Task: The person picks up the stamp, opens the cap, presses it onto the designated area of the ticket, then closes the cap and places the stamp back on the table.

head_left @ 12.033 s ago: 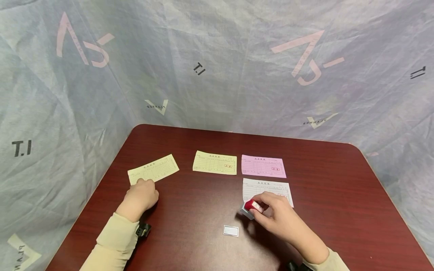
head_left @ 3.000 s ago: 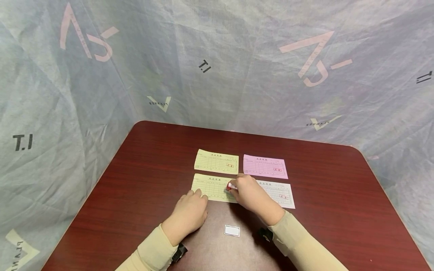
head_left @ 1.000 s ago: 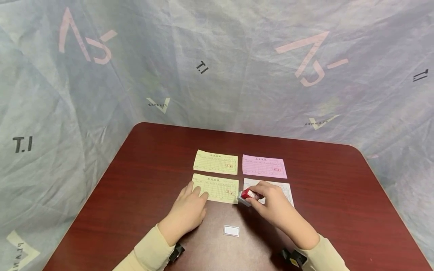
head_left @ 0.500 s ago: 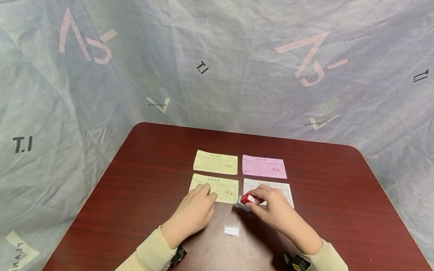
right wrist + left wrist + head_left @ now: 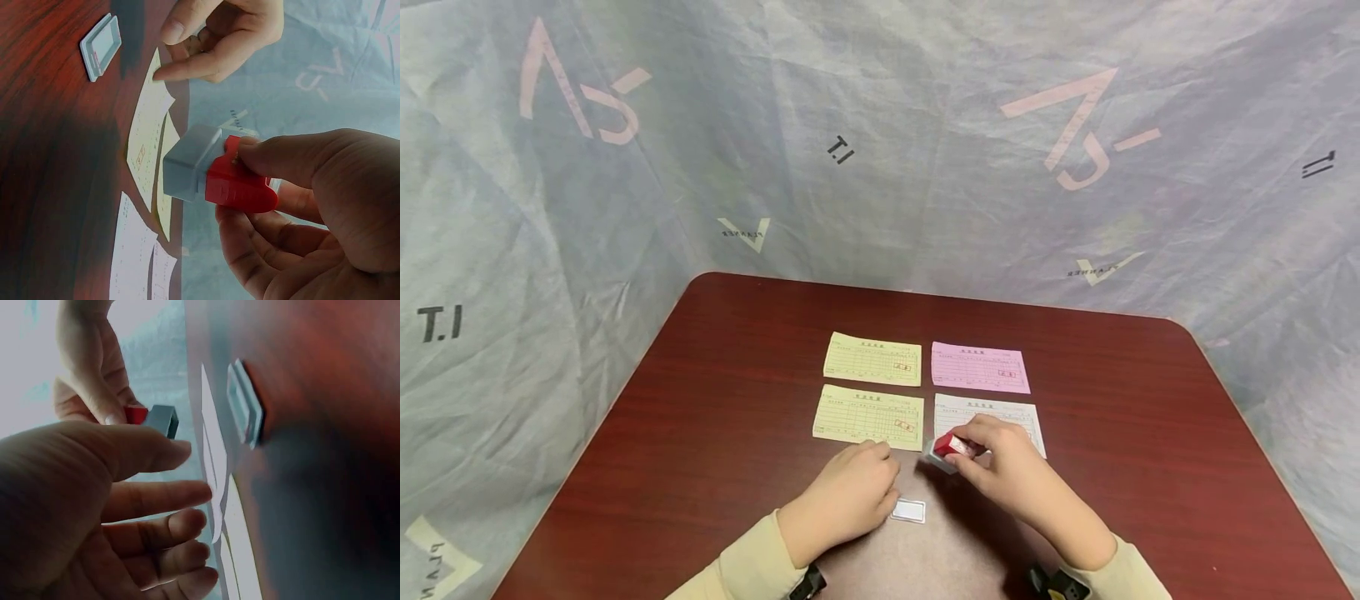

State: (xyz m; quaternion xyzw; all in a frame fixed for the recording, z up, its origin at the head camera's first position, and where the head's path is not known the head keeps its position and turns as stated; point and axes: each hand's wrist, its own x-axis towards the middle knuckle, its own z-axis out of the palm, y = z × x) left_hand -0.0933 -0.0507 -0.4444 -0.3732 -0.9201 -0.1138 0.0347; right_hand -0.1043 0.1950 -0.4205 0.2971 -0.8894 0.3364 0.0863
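My right hand (image 5: 1011, 467) pinches a red and grey self-inking stamp (image 5: 234, 178) between thumb and fingers, held above the table by the near edge of a white slip (image 5: 955, 408). In the right wrist view the stamp's grey base points away from the palm. My left hand (image 5: 850, 492) hovers with loosely bent fingers and nothing in them, close to a small grey rectangular cap (image 5: 245, 403) on the table. Just beyond that hand lies the nearer yellow slip (image 5: 850, 414), with a red boxed mark at its right.
Behind these lie another yellow slip (image 5: 868, 360) and a pink slip (image 5: 977, 367), each with a red mark. All the slips form two rows on the dark red wooden table (image 5: 737, 358). A grey printed cloth (image 5: 880, 150) hangs behind the table.
Over twelve seconds the nearer yellow slip came from the left to beside the white one and gained a red mark. Lately my left hand left it for the cap; the stamp hardly moved.
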